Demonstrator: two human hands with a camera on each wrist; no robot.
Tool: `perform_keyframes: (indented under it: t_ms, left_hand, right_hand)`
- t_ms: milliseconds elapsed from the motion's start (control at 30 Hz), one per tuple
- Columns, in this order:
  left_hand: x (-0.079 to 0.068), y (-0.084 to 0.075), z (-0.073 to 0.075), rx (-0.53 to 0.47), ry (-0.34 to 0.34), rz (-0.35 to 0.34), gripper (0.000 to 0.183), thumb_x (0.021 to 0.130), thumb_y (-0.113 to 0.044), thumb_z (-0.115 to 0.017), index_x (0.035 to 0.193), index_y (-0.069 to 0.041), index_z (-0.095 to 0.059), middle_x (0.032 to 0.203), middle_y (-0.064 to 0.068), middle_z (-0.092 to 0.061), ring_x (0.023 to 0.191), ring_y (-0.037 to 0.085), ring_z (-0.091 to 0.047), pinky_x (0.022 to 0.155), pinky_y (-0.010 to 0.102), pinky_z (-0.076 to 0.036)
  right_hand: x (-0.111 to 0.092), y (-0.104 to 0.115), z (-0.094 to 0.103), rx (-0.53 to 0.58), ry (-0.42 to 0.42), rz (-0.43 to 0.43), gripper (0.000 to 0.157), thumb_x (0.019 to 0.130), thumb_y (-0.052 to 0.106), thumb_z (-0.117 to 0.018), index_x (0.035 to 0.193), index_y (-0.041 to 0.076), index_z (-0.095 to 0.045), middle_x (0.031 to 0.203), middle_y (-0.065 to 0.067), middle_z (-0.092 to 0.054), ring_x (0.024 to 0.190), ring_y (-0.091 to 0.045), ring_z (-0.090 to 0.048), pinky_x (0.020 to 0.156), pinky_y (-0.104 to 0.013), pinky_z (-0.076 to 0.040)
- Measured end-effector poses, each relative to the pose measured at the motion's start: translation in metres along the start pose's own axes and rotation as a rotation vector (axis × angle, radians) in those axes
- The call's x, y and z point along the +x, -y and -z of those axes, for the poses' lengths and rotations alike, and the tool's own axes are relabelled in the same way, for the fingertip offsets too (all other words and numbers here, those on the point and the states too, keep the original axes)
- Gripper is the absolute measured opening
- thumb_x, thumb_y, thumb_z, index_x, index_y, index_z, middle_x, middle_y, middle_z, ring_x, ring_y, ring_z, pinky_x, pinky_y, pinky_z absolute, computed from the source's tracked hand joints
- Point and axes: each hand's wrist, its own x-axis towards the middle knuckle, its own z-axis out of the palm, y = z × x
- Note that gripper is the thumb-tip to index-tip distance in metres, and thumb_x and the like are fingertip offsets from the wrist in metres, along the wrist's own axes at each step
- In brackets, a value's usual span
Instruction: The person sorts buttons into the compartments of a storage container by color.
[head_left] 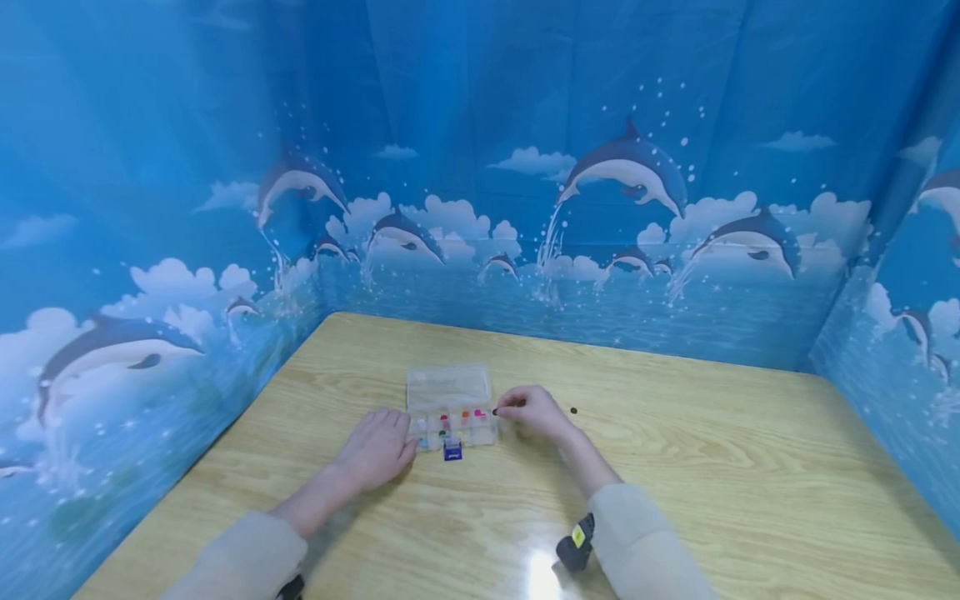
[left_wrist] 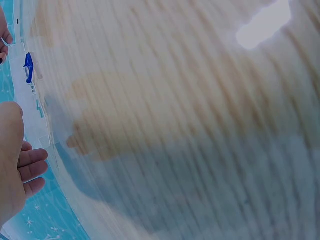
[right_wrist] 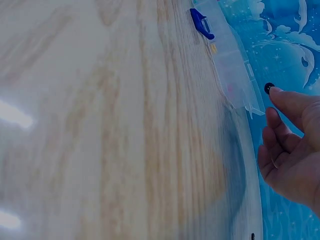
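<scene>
A clear plastic compartment box (head_left: 483, 435) lies on the table with its lid (head_left: 448, 386) raised toward the back. Small pink, red, orange, green and light-blue pieces sit in several compartments. At its front edge is a blue latch (head_left: 452, 451), also seen in the right wrist view. My left hand (head_left: 378, 446) rests against the box's left end, fingers extended. Beyond the right end, my right hand (head_left: 531, 408) pinches a small black button (right_wrist: 269, 88) between thumb and forefinger, above the table and apart from the box.
Another small dark piece (head_left: 573, 410) lies on the wooden table (head_left: 712, 467), to the right of my right hand. Blue dolphin-print curtains (head_left: 465, 167) stand around the table's back and sides.
</scene>
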Motion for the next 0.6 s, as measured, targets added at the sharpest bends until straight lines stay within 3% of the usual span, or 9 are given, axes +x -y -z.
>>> perform_keyframes:
  t_ms: [600]
  left_hand:
    - [0.0010,0.0001,0.0003,0.010,0.001,0.000,0.031,0.092,-0.027,-0.051,0.100,0.003,-0.054,0.096,0.015,-0.058,0.094,0.031,-0.053,0.086,0.044,-0.042]
  right_hand:
    - [0.0012,0.0066,-0.0113,-0.032,0.019,0.009,0.005,0.084,0.008,-0.066,0.086,0.004,-0.069,0.083,-0.001,-0.066,0.077,-0.012,-0.056,0.073,-0.030,-0.047]
